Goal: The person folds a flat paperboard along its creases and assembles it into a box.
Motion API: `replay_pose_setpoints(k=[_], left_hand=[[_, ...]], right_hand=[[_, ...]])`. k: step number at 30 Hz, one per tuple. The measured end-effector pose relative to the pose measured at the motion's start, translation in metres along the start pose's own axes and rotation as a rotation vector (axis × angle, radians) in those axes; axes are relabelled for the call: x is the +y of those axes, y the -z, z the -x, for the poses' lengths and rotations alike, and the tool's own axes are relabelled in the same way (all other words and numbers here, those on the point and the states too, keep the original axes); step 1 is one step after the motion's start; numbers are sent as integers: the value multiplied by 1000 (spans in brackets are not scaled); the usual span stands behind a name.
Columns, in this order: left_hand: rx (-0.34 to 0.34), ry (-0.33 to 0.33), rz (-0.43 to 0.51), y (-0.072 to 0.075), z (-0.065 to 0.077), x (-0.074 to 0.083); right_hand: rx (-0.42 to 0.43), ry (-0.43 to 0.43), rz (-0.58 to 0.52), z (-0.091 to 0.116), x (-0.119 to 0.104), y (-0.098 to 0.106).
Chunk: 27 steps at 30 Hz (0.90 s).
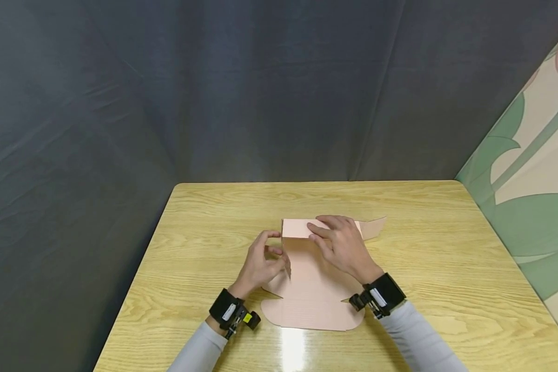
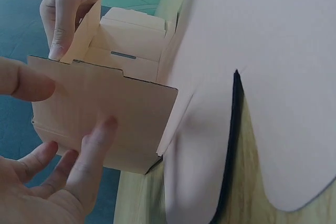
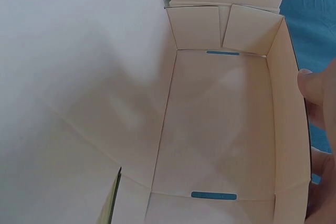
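Observation:
A pale pink cardboard box [image 1: 307, 279] lies partly folded on the table, its back wall standing up and its front panel with rounded flaps spread flat. My right hand [image 1: 346, 248] grips the top edge of the back wall [image 3: 291, 108], its fingers at the outer side. My left hand [image 1: 259, 266] is at the box's left end, fingers spread. In the left wrist view its fingers [image 2: 86, 169] touch the outer face of the raised left side flap [image 2: 105, 108]. The right end, seen in the right wrist view, has two inner tabs [image 3: 197, 27] folded up.
The box lies on a wood-grain table [image 1: 204, 217]. Dark cloth [image 1: 269, 103] hangs behind the table and at its left. A flap [image 1: 374, 227] sticks out at the box's right end. A panel with a leaf pattern [image 1: 535, 206] stands at the right.

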State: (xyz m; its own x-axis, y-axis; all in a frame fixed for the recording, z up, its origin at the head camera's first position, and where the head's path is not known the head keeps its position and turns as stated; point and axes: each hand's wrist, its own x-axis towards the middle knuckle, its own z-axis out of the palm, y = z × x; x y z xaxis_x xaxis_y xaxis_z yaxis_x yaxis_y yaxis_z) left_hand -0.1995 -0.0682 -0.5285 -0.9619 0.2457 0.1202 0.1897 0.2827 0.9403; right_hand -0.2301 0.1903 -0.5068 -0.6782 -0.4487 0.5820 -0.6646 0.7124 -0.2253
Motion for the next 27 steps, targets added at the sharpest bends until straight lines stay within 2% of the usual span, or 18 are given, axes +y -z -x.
replay_pose_setpoints(k=[10,16,24,27], left_hand=[[-1,1,-32,-2,-3,-5],[-37,-60,-32,-2,-6,-4],[-43,-68,-222,3,-12,-5],[-45,-51,-244,3,-13,-6]], right_hand=[[-47,-36,-22,0,-3,-1],[-49,-40,-9,1,-2,-1],[-41,-33,1,1,0,0],[-40,-39,-7,1,0,0]])
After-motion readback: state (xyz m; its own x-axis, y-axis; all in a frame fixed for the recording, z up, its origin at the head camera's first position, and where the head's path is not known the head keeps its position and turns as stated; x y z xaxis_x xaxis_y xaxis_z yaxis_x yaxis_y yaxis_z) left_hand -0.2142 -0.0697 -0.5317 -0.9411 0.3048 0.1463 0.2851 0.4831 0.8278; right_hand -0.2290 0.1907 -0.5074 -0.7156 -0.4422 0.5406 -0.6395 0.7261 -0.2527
